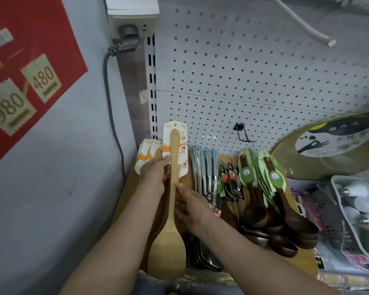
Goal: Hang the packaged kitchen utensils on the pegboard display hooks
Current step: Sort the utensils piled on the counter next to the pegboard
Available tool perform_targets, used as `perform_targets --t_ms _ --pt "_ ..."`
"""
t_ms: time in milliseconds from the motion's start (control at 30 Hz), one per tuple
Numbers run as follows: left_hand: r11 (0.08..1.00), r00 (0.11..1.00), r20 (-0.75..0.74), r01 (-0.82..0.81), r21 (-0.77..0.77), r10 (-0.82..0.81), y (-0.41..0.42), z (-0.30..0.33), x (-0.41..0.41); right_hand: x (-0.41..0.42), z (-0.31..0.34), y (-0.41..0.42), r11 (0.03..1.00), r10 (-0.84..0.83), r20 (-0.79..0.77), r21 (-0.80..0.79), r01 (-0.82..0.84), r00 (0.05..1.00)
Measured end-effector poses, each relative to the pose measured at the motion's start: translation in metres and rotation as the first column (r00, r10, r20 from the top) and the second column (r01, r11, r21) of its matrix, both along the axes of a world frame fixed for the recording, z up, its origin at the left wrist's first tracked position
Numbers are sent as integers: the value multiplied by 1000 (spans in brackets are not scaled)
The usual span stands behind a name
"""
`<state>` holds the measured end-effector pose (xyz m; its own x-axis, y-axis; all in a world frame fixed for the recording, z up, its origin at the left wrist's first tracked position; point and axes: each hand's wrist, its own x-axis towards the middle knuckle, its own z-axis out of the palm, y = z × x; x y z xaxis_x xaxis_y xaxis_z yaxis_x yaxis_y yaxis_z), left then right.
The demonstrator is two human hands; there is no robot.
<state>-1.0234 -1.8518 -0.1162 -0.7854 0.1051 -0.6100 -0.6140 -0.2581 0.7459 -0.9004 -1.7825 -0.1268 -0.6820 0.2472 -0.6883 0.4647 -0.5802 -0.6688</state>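
Observation:
A light wooden spatula (172,209) on a white and orange card (176,141) stands upright in front of the white pegboard (243,81). My left hand (156,171) pinches the card and handle at its left side. My right hand (190,207) holds the handle lower down from the right, thumb against the wood. A black double-wire hook (242,133) juts from the board to the right, bare. More carded wooden spatulas (147,154) hang behind my left hand.
Blue-handled steel utensils (205,169), small carded tools (231,179) and dark wooden ladles with green cards (264,188) hang in rows to the right. A round golden lid (328,145) leans at the far right. A bin of light bulbs (358,209) sits below it. A power cable (113,116) runs down the left wall.

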Motion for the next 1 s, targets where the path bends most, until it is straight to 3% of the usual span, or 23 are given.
perform_targets --t_ms 167,567,767,1000 --pt "998 996 -74 -53 16 54 -5 18 1 0 11 -14 997 -66 -27 -40 65 997" --pt "995 954 -292 -49 87 72 3 74 65 65 48 7 997 47 -141 73 -37 989" --pt "995 934 -356 2 102 35 74 96 147 152 59 72 988 18 -241 150 19 970" --pt "970 902 -417 193 147 -116 194 120 285 290 69 175 957 -167 -330 174 233 929"
